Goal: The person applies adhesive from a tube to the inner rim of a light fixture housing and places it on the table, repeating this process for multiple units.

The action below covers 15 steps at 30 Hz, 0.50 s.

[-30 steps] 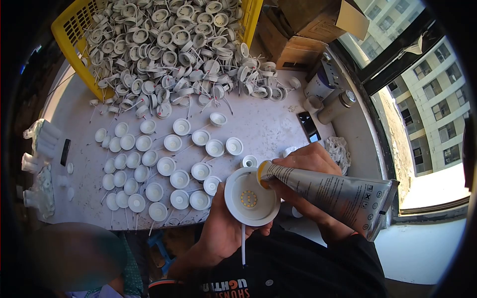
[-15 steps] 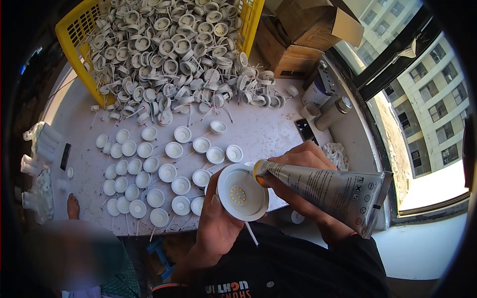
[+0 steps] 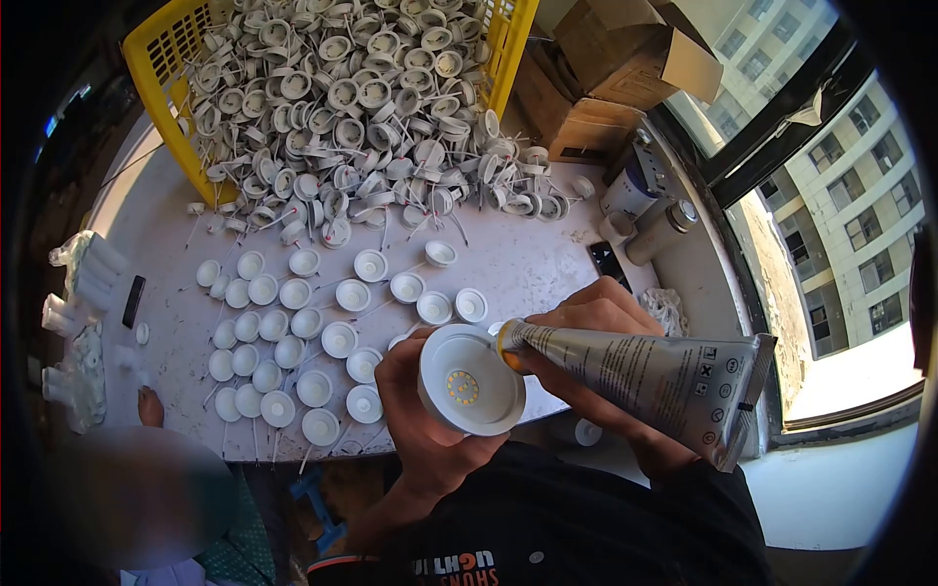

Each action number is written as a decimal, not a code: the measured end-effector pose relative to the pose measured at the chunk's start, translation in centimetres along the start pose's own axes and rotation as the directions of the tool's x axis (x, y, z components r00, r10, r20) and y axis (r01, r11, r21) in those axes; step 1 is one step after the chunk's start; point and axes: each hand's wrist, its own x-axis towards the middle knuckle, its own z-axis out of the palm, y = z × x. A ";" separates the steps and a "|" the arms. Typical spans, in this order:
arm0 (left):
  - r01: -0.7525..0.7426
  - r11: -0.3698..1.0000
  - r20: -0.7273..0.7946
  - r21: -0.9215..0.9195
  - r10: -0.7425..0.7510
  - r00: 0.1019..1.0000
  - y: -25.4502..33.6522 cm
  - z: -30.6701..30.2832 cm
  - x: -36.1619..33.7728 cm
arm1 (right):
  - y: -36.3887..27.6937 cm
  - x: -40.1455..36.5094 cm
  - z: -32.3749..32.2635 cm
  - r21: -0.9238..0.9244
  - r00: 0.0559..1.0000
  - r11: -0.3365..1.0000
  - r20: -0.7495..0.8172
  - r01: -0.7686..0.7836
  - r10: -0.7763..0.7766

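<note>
A white downlight housing [image 3: 489, 405] with a ring of small yellow LEDs inside sits in my left hand [image 3: 418, 444], its open face tilted up toward me. Fingers and thumb of that hand wrap round its outer side. My right hand [image 3: 601, 317] is closed round a silver glue tube [image 3: 645, 376] with printed text. The tube lies nearly level, its yellow-collared nozzle end right at the housing's upper right rim; the nozzle tip is hidden. On the table beyond, several similar housings [image 3: 340, 340] stand in loose rows with their wires trailing.
A yellow crate [image 3: 156, 127] spills a heap of white lamp parts [image 3: 352, 127] over the table [image 3: 547, 264]. Cardboard boxes [image 3: 606, 127], a flask [image 3: 661, 232] and a phone [image 3: 606, 262] stand along the window side. Another person's hand [image 3: 149, 405] rests at the left edge, near plastic-wrapped parts [image 3: 86, 332].
The housing in my left hand has turned and shifted slightly left, and its wire no longer shows below it. The tube stays at the rim. The whole view has shifted a little.
</note>
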 end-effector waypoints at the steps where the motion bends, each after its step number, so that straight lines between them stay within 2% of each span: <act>1: 0.001 1.000 -0.003 -0.002 -0.001 1.000 -0.3 -0.1 0.1 | -0.1 0.1 0.1 -0.015 1.000 1.000 0.016 -0.019 0.019; 3: -0.240 0.960 0.014 0.145 0.240 0.971 -0.8 -0.2 0.3 | -0.2 0.3 0.3 -0.001 1.000 1.000 0.004 -0.006 0.006; 8: -0.340 0.909 -0.038 0.243 0.359 0.933 -0.9 -0.9 0.6 | -1.0 1.0 0.9 0.006 1.000 1.000 0.005 -0.029 0.029; 10: -0.365 0.887 -0.064 0.281 0.397 0.915 -0.8 -0.9 0.9 | -0.9 1.2 1.2 0.037 0.999 0.998 0.031 0.041 -0.043; 12: -0.528 0.791 -0.099 0.310 0.579 0.809 -1.2 -1.2 1.5 | -1.4 1.7 1.4 0.030 0.997 0.997 0.043 0.069 -0.070; 13: -0.527 0.791 -0.105 0.312 0.580 0.808 -1.4 -1.4 1.8 | -1.6 1.9 1.6 0.025 0.994 0.995 0.049 0.092 -0.093; 15: -0.611 0.717 -0.103 0.336 0.672 0.733 -1.6 -2.0 2.4 | -1.6 2.0 2.3 -0.027 0.988 0.989 0.057 0.148 -0.146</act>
